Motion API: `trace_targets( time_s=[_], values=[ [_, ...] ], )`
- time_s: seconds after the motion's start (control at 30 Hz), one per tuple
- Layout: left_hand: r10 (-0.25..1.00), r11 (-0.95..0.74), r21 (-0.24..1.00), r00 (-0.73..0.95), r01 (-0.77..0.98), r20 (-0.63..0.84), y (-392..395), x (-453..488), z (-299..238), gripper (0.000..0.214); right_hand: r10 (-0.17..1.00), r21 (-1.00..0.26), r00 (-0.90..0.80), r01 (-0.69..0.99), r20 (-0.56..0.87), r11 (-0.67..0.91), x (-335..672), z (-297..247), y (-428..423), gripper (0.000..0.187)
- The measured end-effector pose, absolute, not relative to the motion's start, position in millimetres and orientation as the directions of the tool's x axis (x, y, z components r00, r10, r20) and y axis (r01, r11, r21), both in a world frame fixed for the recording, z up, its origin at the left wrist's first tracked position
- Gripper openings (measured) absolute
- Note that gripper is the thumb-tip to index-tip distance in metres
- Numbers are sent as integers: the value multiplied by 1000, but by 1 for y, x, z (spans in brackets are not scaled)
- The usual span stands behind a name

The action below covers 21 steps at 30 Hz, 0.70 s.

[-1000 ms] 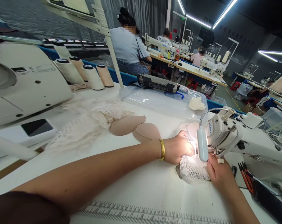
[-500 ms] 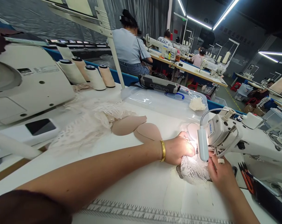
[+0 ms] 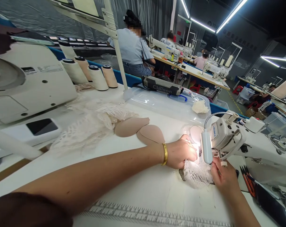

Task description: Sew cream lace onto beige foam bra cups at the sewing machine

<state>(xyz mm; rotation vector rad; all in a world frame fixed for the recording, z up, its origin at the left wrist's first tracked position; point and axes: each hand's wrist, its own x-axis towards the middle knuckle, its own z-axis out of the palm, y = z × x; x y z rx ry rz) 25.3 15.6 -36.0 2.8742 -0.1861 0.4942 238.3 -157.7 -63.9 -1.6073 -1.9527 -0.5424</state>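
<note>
head view, white lace piece [image 3: 197, 173]: lying on the surface [image 3: 143, 179] between both hands, at the needle end of the sewing machine [image 3: 230, 135].
lace axis: running far to near, slanting slightly rightward; pointing toward the wearer with the ruffled end.
left hand [image 3: 182, 153]: curled down onto the far left part of the lace, in bright lamplight; pinching or only pressing, cannot tell.
right hand [image 3: 224, 173]: at the right edge of the lace, with thumb and forefinger close together; gripping or not, cannot tell.
lamp [image 3: 206, 148]: hanging between both hands, partly hiding the needle area.
beige pads [image 3: 150, 134]: overlapping beyond the left forearm, with the leftmost narrow tip turned rightward.
lace heap [image 3: 95, 116]: spread loosely left of the pads.
ruler scale [image 3: 133, 214]: stretching along the near edge.
</note>
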Motion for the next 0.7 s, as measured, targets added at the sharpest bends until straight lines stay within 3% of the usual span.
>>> trace_targets(
  time_s=[0.17,0.47,0.7],
  values=[
    [-98,-976,148,929,-159,356,8,23,-34,17,772,-16,-157,977,616,212,236,-64,-159,28],
    [-75,-973,181,942,-140,328,13,24,-40,23,819,-58,-161,972,550,230,235,-60,-161,29],
    [172,-982,-26,948,186,266,-4,23,-36,23,843,-100,-302,919,445,382,218,-49,-159,37]
  ],
)
